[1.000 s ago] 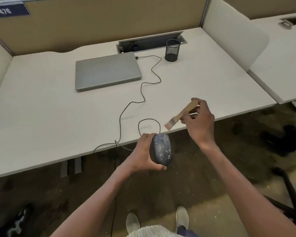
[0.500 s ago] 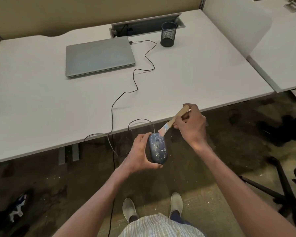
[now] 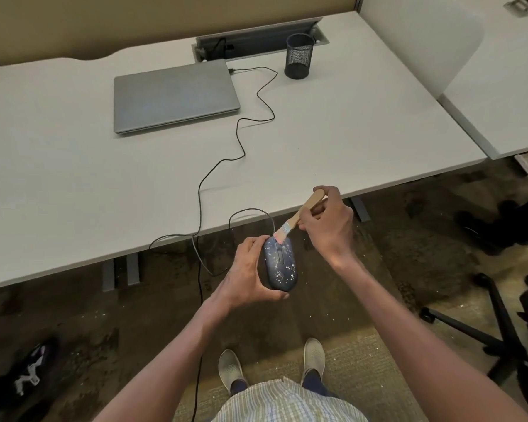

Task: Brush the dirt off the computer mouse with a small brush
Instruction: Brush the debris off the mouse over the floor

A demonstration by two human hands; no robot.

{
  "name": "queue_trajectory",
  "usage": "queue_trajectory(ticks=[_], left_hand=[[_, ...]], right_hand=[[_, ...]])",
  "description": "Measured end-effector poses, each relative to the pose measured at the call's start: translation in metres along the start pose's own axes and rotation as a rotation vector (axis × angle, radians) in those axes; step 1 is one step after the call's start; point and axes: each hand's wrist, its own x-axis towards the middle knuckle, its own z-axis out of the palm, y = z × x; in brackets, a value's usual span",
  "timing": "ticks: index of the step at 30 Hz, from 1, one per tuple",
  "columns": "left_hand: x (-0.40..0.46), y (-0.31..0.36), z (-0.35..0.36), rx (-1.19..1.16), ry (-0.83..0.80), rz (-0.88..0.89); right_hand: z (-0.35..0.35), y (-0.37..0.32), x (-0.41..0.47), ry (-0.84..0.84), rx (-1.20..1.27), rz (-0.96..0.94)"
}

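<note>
- While the person stands just off the front edge of a white desk (image 3: 73, 184), the left hand (image 3: 247, 269) grips the dark computer mouse (image 3: 280, 262) from its left side, fingers and thumb curled round it, holding it in the air over the floor, below the desk edge.
- Pale specks dot the top of the mouse.
- The right hand (image 3: 329, 222) has its fingers curled round the wooden handle of a small brush (image 3: 299, 216), whose bristles touch the far end of the mouse.
- A black cable (image 3: 241, 141) runs from the mouse up over the desk edge and winds across the desktop to a closed grey laptop (image 3: 174, 97).
- A black mesh pen cup (image 3: 299, 56) stands right of the laptop, beside a recessed cable tray (image 3: 256, 38) at the back of the desk.
- Tan partition panels (image 3: 104, 22) rise behind the desk; a white divider (image 3: 421, 41) separates it from a neighbouring desk on the right.
- The brown mottled carpet (image 3: 134, 330) carries scattered pale flecks, and an office chair base (image 3: 485, 327) stands at the right.
</note>
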Motion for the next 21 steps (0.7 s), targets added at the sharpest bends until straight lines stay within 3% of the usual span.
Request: queue_trajectory(ticks=[21], left_hand=[[-0.014,0.001,0.002,0.053,0.052,0.016]], right_hand=[[-0.008,0.0,-0.012,0.008,-0.062,-0.08]])
